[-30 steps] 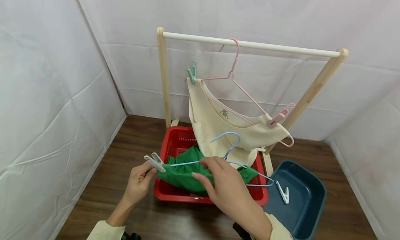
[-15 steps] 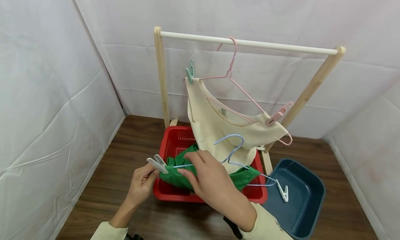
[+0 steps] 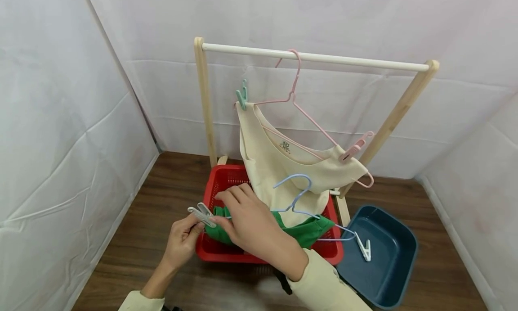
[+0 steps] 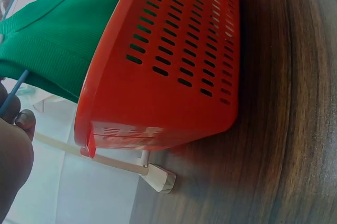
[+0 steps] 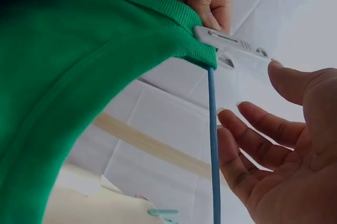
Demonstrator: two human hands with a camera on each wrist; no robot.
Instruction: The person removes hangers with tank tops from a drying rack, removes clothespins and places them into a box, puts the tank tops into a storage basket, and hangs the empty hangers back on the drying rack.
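My left hand [image 3: 182,241] grips the left end of a blue clothes hanger [image 3: 298,197]. Over this hanger lies a green garment [image 3: 306,232] with ribbed trim. A pale grey clothespin [image 5: 227,41] is clipped on the garment's ribbed strap at that end, just above my left fingers. My right hand [image 3: 252,223] reaches across the garment, its fingers spread and relaxed. In the right wrist view its thumb tip is right at the clothespin's handle end, and its other fingers are beside the hanger's blue rod. The left wrist view shows little of my left hand.
Below the garment is a red basket [image 3: 220,255]. Behind it stands a rack with a white rail [image 3: 344,59]; a cream top [image 3: 259,144] hangs there on a pink hanger [image 3: 313,121]. A dark blue basin [image 3: 388,268] at right holds a white clothespin [image 3: 361,246].
My right hand has moved left along the hanger, from near its hook to the pale grey clothespin. My left hand stays at the hanger's left end.
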